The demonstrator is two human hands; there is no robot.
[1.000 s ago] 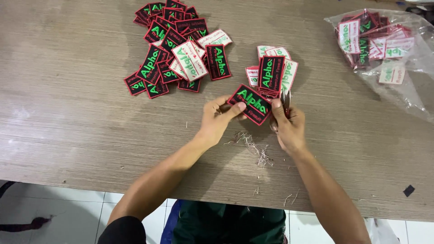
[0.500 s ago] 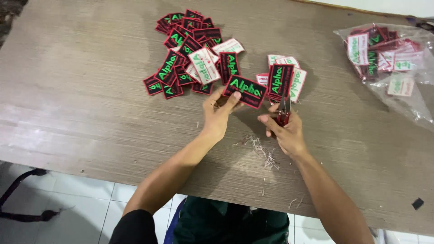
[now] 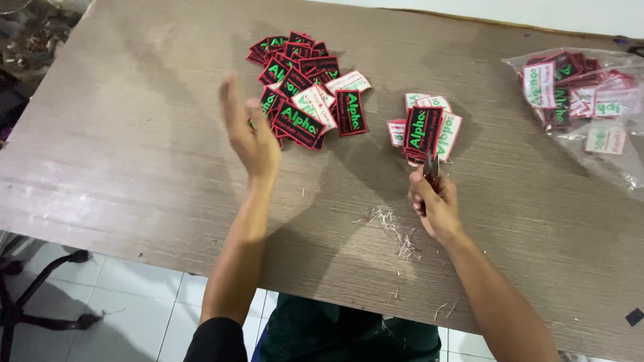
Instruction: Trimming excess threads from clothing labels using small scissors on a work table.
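Patches, black with red borders and green lettering, lie in two groups on the wooden table (image 3: 134, 167): a loose heap (image 3: 302, 94) in the upper middle of the frame and a neater small stack (image 3: 426, 131) just right of centre. Left hand (image 3: 251, 131) hangs in the air beside the heap, fingers spread, palm open, holding nothing at all. Right hand (image 3: 436, 204) sits closed around a small pair of snips (image 3: 431, 171), their tip pointing up toward the stack and nearly touching its lower edge. Thread clippings (image 3: 396, 231) litter the table just below and left of that hand. Over in the upper right, a clear plastic bag (image 3: 583, 100) holds more patches. Reads as the gap between pieces, I'd say: one trimmed, none in hand. Picking the next calls for the free hand to pinch a single patch cleanly.
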